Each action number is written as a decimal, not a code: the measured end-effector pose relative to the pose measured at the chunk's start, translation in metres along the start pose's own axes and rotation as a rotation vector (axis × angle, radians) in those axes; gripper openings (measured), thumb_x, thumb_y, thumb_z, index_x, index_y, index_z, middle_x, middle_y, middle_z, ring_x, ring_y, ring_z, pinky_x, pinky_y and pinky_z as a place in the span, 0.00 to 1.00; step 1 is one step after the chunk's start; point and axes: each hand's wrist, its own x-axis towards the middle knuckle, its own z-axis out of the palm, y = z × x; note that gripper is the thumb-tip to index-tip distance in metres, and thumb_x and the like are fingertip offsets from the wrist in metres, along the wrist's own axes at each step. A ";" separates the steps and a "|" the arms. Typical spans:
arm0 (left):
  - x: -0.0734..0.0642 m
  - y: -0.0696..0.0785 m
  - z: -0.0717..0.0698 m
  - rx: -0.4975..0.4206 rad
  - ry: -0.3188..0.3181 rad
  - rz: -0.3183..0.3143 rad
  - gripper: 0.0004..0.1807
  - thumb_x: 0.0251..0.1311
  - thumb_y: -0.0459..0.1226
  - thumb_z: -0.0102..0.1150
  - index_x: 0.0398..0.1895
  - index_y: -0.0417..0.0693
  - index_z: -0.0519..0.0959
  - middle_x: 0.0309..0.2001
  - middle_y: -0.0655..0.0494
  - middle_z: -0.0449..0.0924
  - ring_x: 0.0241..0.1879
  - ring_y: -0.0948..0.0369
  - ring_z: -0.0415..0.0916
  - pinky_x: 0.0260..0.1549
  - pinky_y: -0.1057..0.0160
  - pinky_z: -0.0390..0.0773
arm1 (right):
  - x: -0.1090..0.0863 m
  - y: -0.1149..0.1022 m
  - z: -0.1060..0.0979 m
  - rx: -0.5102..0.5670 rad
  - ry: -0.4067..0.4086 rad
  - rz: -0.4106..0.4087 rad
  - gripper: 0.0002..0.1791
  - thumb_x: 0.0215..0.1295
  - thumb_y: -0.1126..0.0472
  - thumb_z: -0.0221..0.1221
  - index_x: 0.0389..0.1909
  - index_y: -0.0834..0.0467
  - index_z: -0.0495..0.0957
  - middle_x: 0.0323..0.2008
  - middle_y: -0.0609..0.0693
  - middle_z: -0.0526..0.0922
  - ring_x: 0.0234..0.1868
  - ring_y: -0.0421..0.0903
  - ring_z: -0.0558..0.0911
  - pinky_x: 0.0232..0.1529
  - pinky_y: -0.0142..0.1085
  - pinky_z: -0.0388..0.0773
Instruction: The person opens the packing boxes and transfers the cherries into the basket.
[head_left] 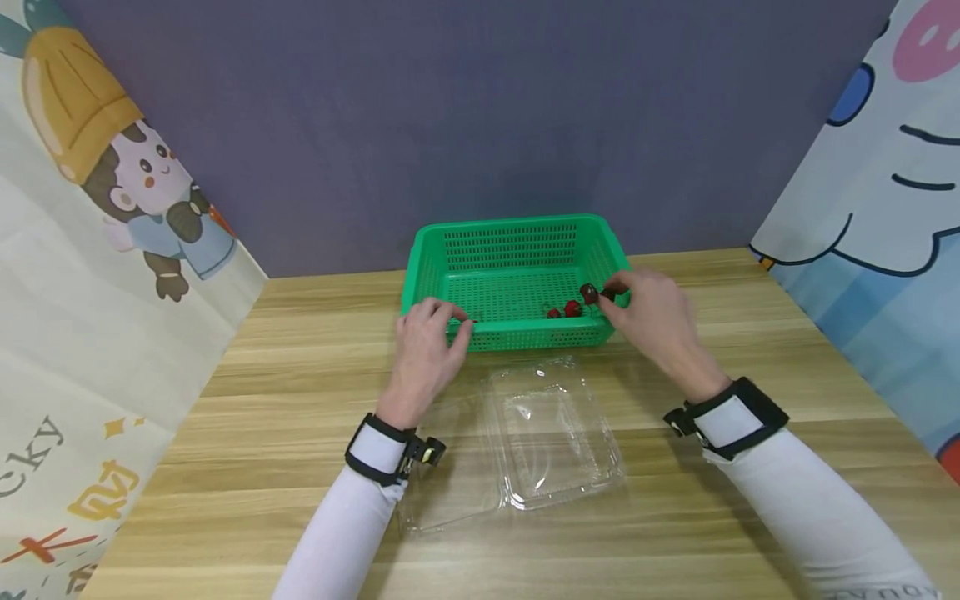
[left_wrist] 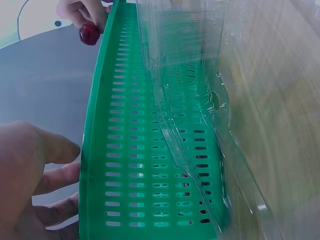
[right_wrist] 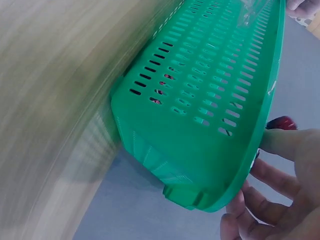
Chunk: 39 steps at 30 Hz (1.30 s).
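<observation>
My right hand [head_left: 652, 312] pinches a dark red cherry [head_left: 588, 293] over the right end of a green plastic basket [head_left: 517, 218]; in the right wrist view the cherry [right_wrist: 283, 123] shows beside the thumb. Another dark round shape sits close against those fingertips. Two red cherries, one [head_left: 573, 308] larger in view, lie inside the basket near its front wall. At the front left corner my left hand [head_left: 427, 350] reaches over the rim with relaxed, spread fingers. Some of its fingertips are hidden behind the wall, and a bit of red shows beside them.
A clear plastic clamshell box [head_left: 555, 433] lies opened flat on the wooden table [head_left: 300, 433], in front of the basket. A dark panel [head_left: 480, 108] rises behind the basket. Printed cloths hang at the left and right sides.
</observation>
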 end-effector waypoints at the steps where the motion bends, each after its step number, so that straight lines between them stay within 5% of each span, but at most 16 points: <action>1: 0.000 0.000 0.000 0.003 -0.005 0.000 0.05 0.63 0.41 0.63 0.35 0.50 0.84 0.38 0.55 0.77 0.42 0.52 0.75 0.44 0.54 0.67 | 0.000 0.000 0.000 -0.005 -0.006 0.000 0.12 0.62 0.53 0.65 0.40 0.57 0.84 0.37 0.53 0.83 0.29 0.51 0.81 0.13 0.36 0.66; 12: -0.001 0.000 0.001 0.001 -0.029 0.001 0.06 0.64 0.42 0.62 0.35 0.51 0.84 0.38 0.55 0.77 0.40 0.53 0.75 0.44 0.55 0.66 | 0.007 -0.005 0.003 -0.037 -0.078 -0.043 0.13 0.62 0.52 0.66 0.39 0.58 0.85 0.34 0.52 0.84 0.13 0.43 0.70 0.10 0.35 0.59; 24: 0.000 0.001 0.001 -0.024 -0.060 -0.011 0.07 0.66 0.43 0.61 0.37 0.51 0.84 0.40 0.53 0.77 0.42 0.52 0.74 0.45 0.55 0.65 | 0.019 -0.010 0.001 -0.116 -0.203 -0.091 0.12 0.64 0.54 0.65 0.41 0.58 0.85 0.36 0.51 0.85 0.21 0.46 0.79 0.15 0.35 0.67; 39: -0.001 0.000 0.003 -0.024 -0.046 0.011 0.06 0.65 0.41 0.62 0.37 0.50 0.84 0.38 0.56 0.76 0.41 0.53 0.74 0.41 0.57 0.65 | 0.041 -0.016 -0.003 -0.028 -0.405 -0.115 0.10 0.65 0.63 0.63 0.43 0.64 0.84 0.35 0.54 0.83 0.32 0.49 0.83 0.35 0.43 0.78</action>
